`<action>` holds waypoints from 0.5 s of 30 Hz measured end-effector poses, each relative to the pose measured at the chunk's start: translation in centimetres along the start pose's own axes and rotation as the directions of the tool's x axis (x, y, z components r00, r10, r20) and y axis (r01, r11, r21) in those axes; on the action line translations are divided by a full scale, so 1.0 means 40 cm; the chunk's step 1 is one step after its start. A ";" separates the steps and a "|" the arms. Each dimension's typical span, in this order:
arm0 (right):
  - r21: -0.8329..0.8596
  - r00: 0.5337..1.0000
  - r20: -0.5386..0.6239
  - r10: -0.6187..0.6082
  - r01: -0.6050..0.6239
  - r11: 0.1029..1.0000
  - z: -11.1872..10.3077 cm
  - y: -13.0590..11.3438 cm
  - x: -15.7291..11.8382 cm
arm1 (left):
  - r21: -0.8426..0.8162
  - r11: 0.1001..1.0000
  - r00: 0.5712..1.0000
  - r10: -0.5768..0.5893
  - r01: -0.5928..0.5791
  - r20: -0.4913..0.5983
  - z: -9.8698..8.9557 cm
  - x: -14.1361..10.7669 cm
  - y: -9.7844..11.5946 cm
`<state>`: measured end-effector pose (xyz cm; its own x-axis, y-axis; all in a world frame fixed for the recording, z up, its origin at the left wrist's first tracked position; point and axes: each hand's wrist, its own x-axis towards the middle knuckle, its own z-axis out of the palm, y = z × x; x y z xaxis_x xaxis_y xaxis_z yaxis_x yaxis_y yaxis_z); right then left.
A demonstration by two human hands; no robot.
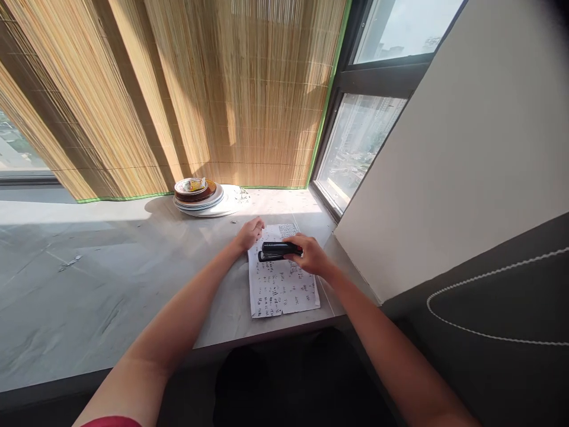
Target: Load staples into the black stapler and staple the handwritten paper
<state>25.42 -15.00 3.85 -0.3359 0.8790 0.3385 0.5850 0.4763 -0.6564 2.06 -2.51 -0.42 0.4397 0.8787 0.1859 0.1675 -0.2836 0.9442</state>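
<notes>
Handwritten sheets of paper (287,296) lie on the grey marble-look sill, covered in rows of dark writing, with a small tear at the near edge. My right hand (311,254) is wrapped around the rear end of a black stapler (279,249). The stapler is held over the upper middle of the paper, its jaws apart and pointing left. At the paper's upper left edge, my left hand (251,233) is closed on the sheets with curled fingers; its fingertips are partly hidden.
A stack of plates (199,204) with a small yellow packet (197,185) on top stands by the bamboo blind (249,107). Paper scraps (71,261) lie on the sill (146,284) to the left. A white wall (427,154) and a hanging beaded cord (489,339) are at right.
</notes>
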 end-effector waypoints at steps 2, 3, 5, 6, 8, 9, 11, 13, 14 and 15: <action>0.039 0.999 0.016 -0.039 0.038 0.998 -0.014 0.036 0.052 | -0.030 0.999 0.999 0.033 -0.033 -0.012 -0.004 0.005 -0.008; 0.050 0.998 0.027 -0.048 0.047 0.998 -0.015 0.053 0.073 | -0.021 0.999 0.999 0.044 -0.044 -0.015 -0.006 0.007 -0.011; 0.050 0.998 0.033 -0.047 0.045 0.998 -0.009 0.082 0.101 | -0.011 0.999 0.999 0.040 -0.041 -0.023 -0.009 0.008 -0.012; 0.048 0.999 0.029 -0.042 0.040 0.998 -0.003 0.093 0.108 | 0.010 0.999 0.999 0.037 -0.037 -0.020 -0.010 0.008 -0.011; 0.058 0.999 0.022 -0.044 0.043 0.997 0.008 0.110 0.113 | 0.084 0.996 0.999 0.036 -0.036 -0.005 -0.012 0.006 -0.004; 0.072 0.999 0.011 -0.051 0.050 0.996 0.011 0.116 0.112 | 0.124 0.992 0.999 0.036 -0.036 0.001 -0.012 0.005 0.001; 0.120 0.997 -0.069 -0.046 0.054 0.991 0.008 0.124 0.110 | 0.178 0.983 0.999 0.036 -0.035 0.000 -0.012 0.004 0.011; 0.195 0.980 -0.198 0.006 0.033 0.980 -0.003 0.132 0.108 | 0.187 0.982 0.999 0.034 -0.031 -0.015 -0.013 0.003 0.017; 0.238 0.969 -0.244 0.044 0.016 0.971 -0.008 0.137 0.106 | 0.179 0.983 0.999 0.032 -0.027 -0.023 -0.013 0.003 0.018; 0.278 0.961 -0.267 0.078 -0.001 0.961 -0.013 0.141 0.104 | 0.162 0.987 0.999 0.025 -0.020 -0.030 -0.014 0.004 0.017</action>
<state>27.72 -8.62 1.92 -0.0798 0.8875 0.4538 0.3572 0.4505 -0.8182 1.76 -2.35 0.39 0.4176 0.8822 0.2178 0.2994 -0.3598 0.8837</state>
